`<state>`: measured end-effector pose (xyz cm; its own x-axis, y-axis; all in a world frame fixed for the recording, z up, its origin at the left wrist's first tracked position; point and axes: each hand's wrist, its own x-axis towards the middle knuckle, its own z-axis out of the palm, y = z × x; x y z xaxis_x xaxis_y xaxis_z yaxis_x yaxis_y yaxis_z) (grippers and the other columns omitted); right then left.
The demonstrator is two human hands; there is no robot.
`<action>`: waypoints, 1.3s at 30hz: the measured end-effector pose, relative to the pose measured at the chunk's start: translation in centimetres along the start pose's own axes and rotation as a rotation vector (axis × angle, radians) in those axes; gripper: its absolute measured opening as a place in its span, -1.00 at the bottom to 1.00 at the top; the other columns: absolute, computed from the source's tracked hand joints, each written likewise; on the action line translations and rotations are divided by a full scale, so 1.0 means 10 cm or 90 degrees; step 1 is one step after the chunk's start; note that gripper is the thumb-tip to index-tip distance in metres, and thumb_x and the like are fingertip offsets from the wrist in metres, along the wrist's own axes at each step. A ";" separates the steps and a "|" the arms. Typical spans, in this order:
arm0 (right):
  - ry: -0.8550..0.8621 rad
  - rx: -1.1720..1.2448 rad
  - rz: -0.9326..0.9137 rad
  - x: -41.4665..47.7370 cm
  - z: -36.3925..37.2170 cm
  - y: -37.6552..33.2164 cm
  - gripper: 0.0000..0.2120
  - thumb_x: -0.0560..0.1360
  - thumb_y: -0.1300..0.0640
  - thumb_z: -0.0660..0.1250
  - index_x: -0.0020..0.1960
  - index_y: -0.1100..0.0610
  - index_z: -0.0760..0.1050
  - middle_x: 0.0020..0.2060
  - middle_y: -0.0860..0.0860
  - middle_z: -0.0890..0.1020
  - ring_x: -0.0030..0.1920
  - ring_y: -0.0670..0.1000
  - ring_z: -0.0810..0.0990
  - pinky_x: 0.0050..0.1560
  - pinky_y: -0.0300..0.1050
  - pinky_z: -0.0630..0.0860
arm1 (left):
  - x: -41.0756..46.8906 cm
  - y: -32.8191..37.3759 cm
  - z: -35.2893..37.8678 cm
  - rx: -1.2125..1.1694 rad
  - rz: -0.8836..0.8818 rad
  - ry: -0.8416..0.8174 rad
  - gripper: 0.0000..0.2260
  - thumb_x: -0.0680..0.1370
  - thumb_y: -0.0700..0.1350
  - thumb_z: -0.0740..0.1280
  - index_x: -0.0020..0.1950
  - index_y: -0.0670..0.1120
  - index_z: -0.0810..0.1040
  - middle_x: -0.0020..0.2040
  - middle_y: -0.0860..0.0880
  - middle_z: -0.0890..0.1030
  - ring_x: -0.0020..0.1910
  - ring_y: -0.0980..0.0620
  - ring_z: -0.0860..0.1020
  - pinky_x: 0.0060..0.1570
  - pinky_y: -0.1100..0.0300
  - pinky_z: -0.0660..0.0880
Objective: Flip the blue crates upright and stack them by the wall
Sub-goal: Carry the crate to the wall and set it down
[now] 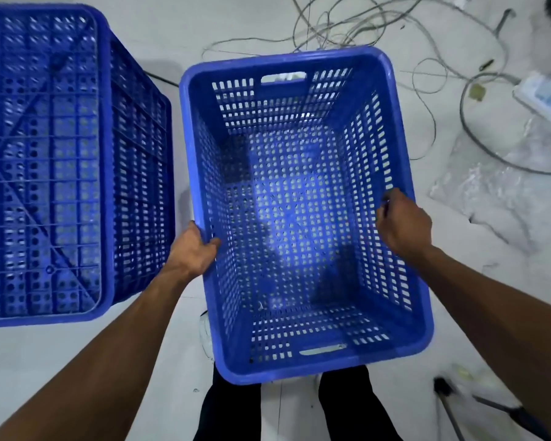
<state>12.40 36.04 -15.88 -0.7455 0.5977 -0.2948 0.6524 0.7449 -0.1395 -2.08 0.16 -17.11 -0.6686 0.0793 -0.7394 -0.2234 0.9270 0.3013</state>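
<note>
the upright crate (303,218) sits at frame centre, open side up, held above the person's legs. the left hand (194,249) is clamped on its left rim, thumb inside; the right hand (404,224) is closed over the right rim. a second crate (61,160), bottom up, lies at the left of the frame. to carry well, keep both grips level and opposite, rim horizontal, and step clear of the cables (363,33) at upper right. no wall is in view. no brand, label or writing is legible.
</note>
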 end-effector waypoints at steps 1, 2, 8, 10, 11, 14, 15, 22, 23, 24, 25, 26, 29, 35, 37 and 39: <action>0.013 -0.014 -0.011 0.00 -0.01 0.00 -0.81 0.55 0.10 0.18 0.11 0.15 0.42 0.01 0.17 0.59 -0.16 0.27 0.58 -0.22 -0.01 0.35 | 0.00 0.01 0.00 0.011 -0.002 0.005 -0.61 0.56 0.01 0.32 0.31 -0.15 0.36 0.14 -0.16 0.55 0.02 -0.18 0.53 0.06 0.02 0.48; 0.028 -0.023 -0.014 0.00 -0.03 0.01 -0.78 0.54 0.11 0.19 0.15 0.17 0.41 0.05 0.17 0.56 -0.15 0.28 0.58 -0.22 0.00 0.35 | 0.00 0.02 0.00 0.024 -0.006 0.011 -0.60 0.56 0.00 0.32 0.31 -0.16 0.35 0.17 -0.19 0.55 0.06 -0.21 0.54 0.07 0.01 0.48; 0.096 0.020 0.034 0.12 -0.14 0.01 -0.69 0.51 0.21 0.22 0.23 0.23 0.34 0.10 0.18 0.41 -0.01 0.26 0.52 -0.24 0.09 0.44 | -0.02 0.07 -0.01 0.102 0.036 0.091 -0.70 0.61 0.09 0.22 0.08 -0.10 0.23 0.01 -0.17 0.51 -0.16 -0.19 0.50 -0.18 -0.03 0.43; 0.116 0.040 0.063 0.16 -0.16 0.03 -0.67 0.51 0.21 0.22 0.25 0.24 0.33 0.12 0.19 0.40 0.03 0.27 0.50 -0.20 0.13 0.47 | -0.03 0.10 -0.01 0.150 0.052 0.124 -0.71 0.62 0.10 0.20 0.06 -0.08 0.19 -0.11 -0.11 0.47 -0.27 -0.13 0.44 -0.27 0.02 0.37; 0.122 0.036 0.065 0.17 -0.16 0.05 -0.67 0.52 0.20 0.22 0.26 0.25 0.32 0.12 0.21 0.40 0.06 0.27 0.49 -0.18 0.15 0.48 | -0.04 0.10 -0.01 0.173 0.056 0.140 -0.70 0.62 0.11 0.20 0.08 -0.09 0.20 -0.18 -0.09 0.45 -0.32 -0.12 0.43 -0.31 0.04 0.34; 0.108 -0.016 0.035 0.16 -0.09 0.14 -0.66 0.58 0.17 0.18 0.29 0.29 0.29 0.11 0.25 0.41 0.02 0.32 0.49 -0.25 0.16 0.47 | -0.04 0.07 0.03 0.217 0.077 0.178 -0.67 0.63 0.13 0.16 0.11 -0.12 0.22 -0.38 -0.02 0.34 -0.42 -0.09 0.38 -0.43 0.10 0.29; 0.094 -0.028 0.026 0.16 -0.06 0.16 -0.67 0.60 0.16 0.14 0.31 0.29 0.27 0.09 0.26 0.42 -0.04 0.34 0.51 -0.29 0.14 0.43 | -0.04 0.06 0.05 0.223 0.083 0.187 -0.67 0.63 0.13 0.15 0.10 -0.13 0.22 -0.40 0.00 0.31 -0.44 -0.09 0.37 -0.46 0.11 0.27; 0.027 0.048 0.049 0.20 0.13 0.30 -0.68 0.66 0.03 -0.02 0.35 0.15 0.14 0.14 0.25 0.53 -0.16 0.36 0.56 -0.17 0.15 0.41 | 0.01 0.01 0.17 0.185 0.109 0.244 -0.71 0.64 0.14 0.10 -0.01 -0.06 0.14 -0.39 -0.04 0.38 -0.45 -0.12 0.42 -0.47 0.10 0.32; 0.026 0.055 0.050 0.20 0.14 0.31 -0.70 0.66 0.03 -0.02 0.33 0.13 0.15 0.14 0.24 0.53 -0.16 0.36 0.56 -0.17 0.14 0.40 | 0.02 0.00 0.18 0.178 0.112 0.251 -0.71 0.64 0.15 0.09 -0.02 -0.05 0.13 -0.41 -0.03 0.37 -0.46 -0.11 0.42 -0.47 0.11 0.31; 0.026 0.063 0.053 0.21 0.14 0.31 -0.72 0.66 0.02 -0.02 0.31 0.12 0.15 0.15 0.24 0.53 -0.16 0.36 0.56 -0.17 0.14 0.39 | 0.03 0.00 0.18 0.176 0.115 0.256 -0.71 0.64 0.15 0.10 -0.02 -0.05 0.13 -0.42 -0.01 0.36 -0.47 -0.10 0.41 -0.48 0.11 0.30; 0.024 0.070 0.055 0.21 0.14 0.31 -0.72 0.66 0.01 -0.03 0.30 0.12 0.16 0.15 0.23 0.53 -0.16 0.35 0.56 -0.17 0.14 0.39 | 0.03 -0.01 0.17 0.173 0.118 0.260 -0.71 0.64 0.14 0.11 -0.02 -0.05 0.13 -0.42 0.00 0.34 -0.47 -0.10 0.41 -0.47 0.11 0.29; 0.021 0.073 0.055 0.21 0.15 0.32 -0.72 0.66 0.01 -0.03 0.30 0.13 0.17 0.15 0.23 0.53 -0.15 0.35 0.56 -0.16 0.14 0.39 | 0.04 -0.01 0.18 0.172 0.120 0.264 -0.71 0.64 0.13 0.12 -0.02 -0.05 0.14 -0.43 0.01 0.33 -0.48 -0.10 0.40 -0.47 0.11 0.29; 0.019 0.089 0.072 0.20 0.14 0.33 -0.72 0.66 -0.02 -0.03 0.28 0.12 0.20 0.13 0.22 0.55 -0.14 0.33 0.56 -0.14 0.13 0.40 | 0.04 -0.02 0.16 0.170 0.128 0.271 -0.72 0.63 0.10 0.17 0.02 -0.09 0.21 -0.45 0.05 0.28 -0.48 -0.09 0.37 -0.44 0.11 0.31; 0.040 0.124 0.090 0.09 -0.06 0.31 -0.74 0.65 -0.04 -0.03 0.20 0.07 0.26 0.02 0.14 0.59 -0.16 0.28 0.58 -0.14 0.09 0.43 | -0.12 0.11 -0.04 0.136 0.110 0.252 -0.66 0.63 0.06 0.20 0.18 -0.20 0.29 -0.39 0.00 0.35 -0.41 -0.11 0.43 -0.39 0.08 0.34; 0.027 0.152 0.101 0.00 -0.20 0.32 -0.77 0.62 -0.11 -0.05 0.13 -0.01 0.26 -0.08 0.05 0.58 -0.22 0.20 0.56 -0.17 0.06 0.43 | -0.29 0.19 -0.16 0.154 0.112 0.250 -0.64 0.64 0.05 0.19 0.22 -0.23 0.30 -0.31 -0.11 0.46 -0.32 -0.23 0.52 -0.36 0.04 0.36; 0.028 0.169 0.106 -0.07 -0.36 0.35 -0.77 0.60 -0.18 -0.07 0.06 -0.08 0.24 -0.19 -0.04 0.53 -0.33 0.06 0.50 -0.21 0.01 0.40 | -0.43 0.25 -0.26 0.157 0.134 0.255 -0.62 0.64 0.04 0.20 0.23 -0.25 0.30 -0.23 -0.22 0.54 -0.24 -0.29 0.58 -0.35 0.03 0.35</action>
<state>14.78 39.29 -12.80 -0.6263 0.7220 -0.2939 0.7748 0.5352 -0.3365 -1.57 1.17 -11.59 -0.9110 0.1711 -0.3753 0.0868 0.9690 0.2312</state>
